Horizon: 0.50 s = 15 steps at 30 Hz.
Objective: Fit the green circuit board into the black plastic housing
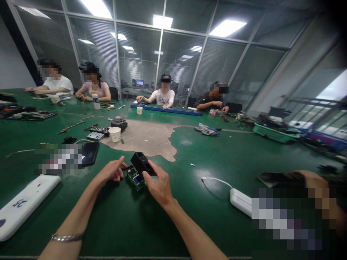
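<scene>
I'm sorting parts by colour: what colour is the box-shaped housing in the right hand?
The housing is black, seen best in the head view.

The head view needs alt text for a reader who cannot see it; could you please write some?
The right hand holds a black casing next to a green circuit board, the left hand close by, above a green table. A paper cup stands beyond, and four people sit farther back.

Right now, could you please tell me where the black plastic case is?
In the head view, the black case is left of centre, in the right hand, just above the green circuit board.
</scene>
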Available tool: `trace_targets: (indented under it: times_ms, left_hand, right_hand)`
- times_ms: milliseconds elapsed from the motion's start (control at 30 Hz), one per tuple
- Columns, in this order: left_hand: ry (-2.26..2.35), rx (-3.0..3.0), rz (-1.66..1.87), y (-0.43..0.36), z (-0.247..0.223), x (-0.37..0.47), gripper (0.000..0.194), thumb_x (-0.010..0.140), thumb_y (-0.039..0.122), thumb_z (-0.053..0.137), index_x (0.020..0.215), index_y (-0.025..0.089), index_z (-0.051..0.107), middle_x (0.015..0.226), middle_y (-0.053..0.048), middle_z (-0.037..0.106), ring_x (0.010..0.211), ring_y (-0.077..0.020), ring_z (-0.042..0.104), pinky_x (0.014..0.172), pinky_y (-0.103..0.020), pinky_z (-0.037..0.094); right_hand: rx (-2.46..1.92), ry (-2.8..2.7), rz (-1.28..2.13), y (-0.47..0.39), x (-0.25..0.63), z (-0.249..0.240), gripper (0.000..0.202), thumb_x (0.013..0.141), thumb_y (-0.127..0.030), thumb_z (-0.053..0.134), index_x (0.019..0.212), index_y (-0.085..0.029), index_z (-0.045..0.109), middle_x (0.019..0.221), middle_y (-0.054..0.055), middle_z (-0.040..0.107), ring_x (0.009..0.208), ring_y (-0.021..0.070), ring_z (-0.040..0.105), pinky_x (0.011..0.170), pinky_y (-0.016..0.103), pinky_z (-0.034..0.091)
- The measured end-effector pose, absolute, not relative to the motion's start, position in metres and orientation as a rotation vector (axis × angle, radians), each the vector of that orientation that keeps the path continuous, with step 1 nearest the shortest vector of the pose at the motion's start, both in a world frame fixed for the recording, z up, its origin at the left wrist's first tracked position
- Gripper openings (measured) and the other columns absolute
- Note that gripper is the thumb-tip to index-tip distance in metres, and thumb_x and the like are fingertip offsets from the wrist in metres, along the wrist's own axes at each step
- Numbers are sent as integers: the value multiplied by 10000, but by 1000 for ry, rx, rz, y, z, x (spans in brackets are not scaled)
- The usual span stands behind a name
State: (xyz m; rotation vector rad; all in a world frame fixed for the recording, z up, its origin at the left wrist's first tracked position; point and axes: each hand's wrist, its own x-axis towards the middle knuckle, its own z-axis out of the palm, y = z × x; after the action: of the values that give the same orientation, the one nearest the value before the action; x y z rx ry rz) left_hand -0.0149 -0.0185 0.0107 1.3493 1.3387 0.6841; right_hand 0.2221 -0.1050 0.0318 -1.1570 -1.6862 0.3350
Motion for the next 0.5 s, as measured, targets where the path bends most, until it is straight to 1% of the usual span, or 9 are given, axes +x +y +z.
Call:
trace_targets:
  times_ms: [167, 367, 500]
  left_hand:
    - [1323, 1348, 689, -20, 13, -14, 848, 685, 864, 409, 1049, 124, 607, 544, -25, 628, 416, -160, 555, 414, -236, 374]
    - [1317, 1393, 715, -25, 20, -12, 845, 728, 852, 359, 1082, 118, 583, 544, -27, 627, 406, -161, 554, 403, -231, 362]
    - [1358, 1396, 752, -23, 18, -12, 851, 707, 853, 393, 1099, 119, 571, 546, -27, 634, 399, -165, 555, 395, -233, 365]
  right_hand:
    - [-1107, -1805, 215, -112, 214, 32, 413, 857, -305, 604, 1252, -184, 589, 1089, 105, 679, 975, 240, 627, 890, 405, 501]
    - [-1140, -1877, 119, -118, 208, 33, 416, 858, -302, 592, 1257, -185, 575, 1092, 114, 664, 993, 254, 604, 885, 408, 489]
    - [-1130, -1976, 105, -119, 205, 32, 432, 855, -304, 586, 1266, -173, 557, 1075, 107, 664, 984, 248, 596, 917, 416, 465]
